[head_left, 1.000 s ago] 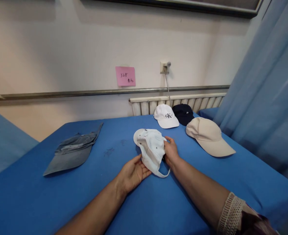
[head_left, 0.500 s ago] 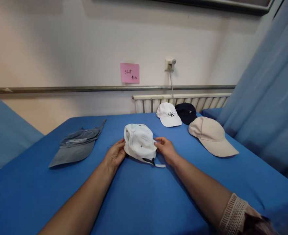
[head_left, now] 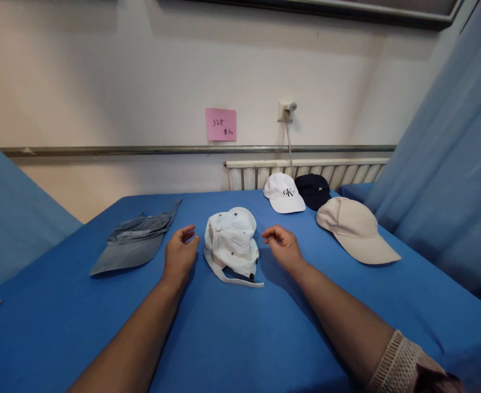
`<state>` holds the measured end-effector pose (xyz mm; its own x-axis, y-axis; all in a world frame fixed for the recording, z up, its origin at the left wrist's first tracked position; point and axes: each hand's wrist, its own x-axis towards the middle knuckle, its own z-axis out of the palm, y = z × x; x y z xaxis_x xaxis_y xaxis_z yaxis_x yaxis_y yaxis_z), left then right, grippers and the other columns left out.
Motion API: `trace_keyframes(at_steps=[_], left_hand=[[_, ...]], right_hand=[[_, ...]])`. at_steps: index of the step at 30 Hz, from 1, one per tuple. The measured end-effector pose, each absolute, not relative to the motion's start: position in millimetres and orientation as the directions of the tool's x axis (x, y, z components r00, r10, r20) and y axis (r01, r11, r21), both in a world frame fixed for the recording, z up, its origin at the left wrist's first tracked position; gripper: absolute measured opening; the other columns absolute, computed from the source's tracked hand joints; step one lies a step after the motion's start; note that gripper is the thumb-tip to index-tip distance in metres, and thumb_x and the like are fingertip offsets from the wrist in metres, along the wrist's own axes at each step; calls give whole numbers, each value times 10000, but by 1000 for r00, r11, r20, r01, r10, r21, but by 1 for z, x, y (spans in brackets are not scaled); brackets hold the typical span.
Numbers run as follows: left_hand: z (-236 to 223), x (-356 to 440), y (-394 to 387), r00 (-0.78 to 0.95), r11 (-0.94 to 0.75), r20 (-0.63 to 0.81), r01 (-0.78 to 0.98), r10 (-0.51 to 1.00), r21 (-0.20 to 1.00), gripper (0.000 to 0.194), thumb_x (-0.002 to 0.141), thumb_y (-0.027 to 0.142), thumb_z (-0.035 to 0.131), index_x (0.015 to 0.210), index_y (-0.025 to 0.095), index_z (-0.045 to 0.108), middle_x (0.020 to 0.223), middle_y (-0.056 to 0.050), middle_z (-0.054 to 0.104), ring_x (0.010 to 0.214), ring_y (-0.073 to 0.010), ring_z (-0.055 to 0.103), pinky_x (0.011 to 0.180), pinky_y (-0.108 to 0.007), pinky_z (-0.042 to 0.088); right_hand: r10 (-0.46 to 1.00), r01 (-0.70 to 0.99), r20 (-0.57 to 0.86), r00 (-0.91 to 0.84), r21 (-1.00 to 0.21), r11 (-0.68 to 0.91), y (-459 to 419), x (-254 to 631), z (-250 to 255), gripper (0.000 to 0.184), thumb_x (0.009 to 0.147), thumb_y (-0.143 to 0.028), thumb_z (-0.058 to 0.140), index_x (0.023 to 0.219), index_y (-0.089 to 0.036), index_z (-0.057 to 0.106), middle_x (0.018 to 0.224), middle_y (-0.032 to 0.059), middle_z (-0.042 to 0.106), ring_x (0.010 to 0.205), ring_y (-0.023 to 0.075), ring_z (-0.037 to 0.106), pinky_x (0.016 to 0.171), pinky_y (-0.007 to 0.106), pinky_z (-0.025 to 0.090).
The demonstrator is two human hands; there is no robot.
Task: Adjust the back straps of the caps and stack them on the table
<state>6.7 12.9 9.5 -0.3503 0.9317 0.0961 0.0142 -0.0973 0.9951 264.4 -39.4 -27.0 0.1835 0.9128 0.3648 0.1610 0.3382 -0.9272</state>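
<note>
Head view: five caps lie on one blue-covered table (head_left: pixel 228 338), and two bare hands are above it. The landmark is the pale cap (head_left: pixel 230 243), resting in the middle, brim away from the wearer, its one strap (head_left: pixel 232 280) toward the wearer with an end sticking out to the right.

Left hand (head_left: pixel 180 255) is just left of the pale cap, apart from it, fingers loosely bent and grasping nothing. Right hand (head_left: pixel 283 248) is just right of the pale cap, also apart, fingers half curled and empty (one lacy cuff (head_left: pixel 396 360) shows on that arm).

Left of the pale cap, beyond the left hand, lies one grey cap (head_left: pixel 136 243). Behind it to the right are one white cap (head_left: pixel 283 194) with dark letters and one navy cap (head_left: pixel 313 191), side by side; farther right of the pale cap sits one beige cap (head_left: pixel 353 226). One pink note (head_left: pixel 221 124) is on the wall behind the pale cap.
</note>
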Motion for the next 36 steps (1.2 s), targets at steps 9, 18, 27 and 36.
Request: trace_keyframes(at_steps=[9,18,27,36], left_hand=[[14,30,-17,99,-276,258,289,961,917,343,640,119,776,972,203,752,1124,-65,721,1176,-276,587,1084,-348,389],[20,31,-30,250,-401,320,431,914,808,168,771,230,678,924,204,741,806,-28,713,715,-187,612,683,-255,447],[28,42,-55,744,-674,109,520,659,525,115,816,213,578,863,204,683,847,-30,684,746,-174,587,680,-256,397],[20,45,-53,755,-672,74,528,651,519,113,833,247,597,905,205,674,902,-44,690,804,-191,607,729,-273,412]], right_hand=[[807,484,401,-435,-652,584,-63,239,-24,252,876,-236,575,1090,-249,707,1127,80,699,1090,265,601,965,423,416],[954,340,299,-15,-896,286,-37,261,-44,188,841,-281,567,901,-256,744,884,13,743,826,218,649,804,352,485],[972,126,234,18,-965,230,-45,269,-26,165,779,-307,619,882,-205,698,699,-2,698,574,151,621,610,286,495],[918,360,140,-372,-889,282,-46,280,-36,221,714,-84,565,851,-199,695,684,-21,636,602,131,563,587,242,447]])
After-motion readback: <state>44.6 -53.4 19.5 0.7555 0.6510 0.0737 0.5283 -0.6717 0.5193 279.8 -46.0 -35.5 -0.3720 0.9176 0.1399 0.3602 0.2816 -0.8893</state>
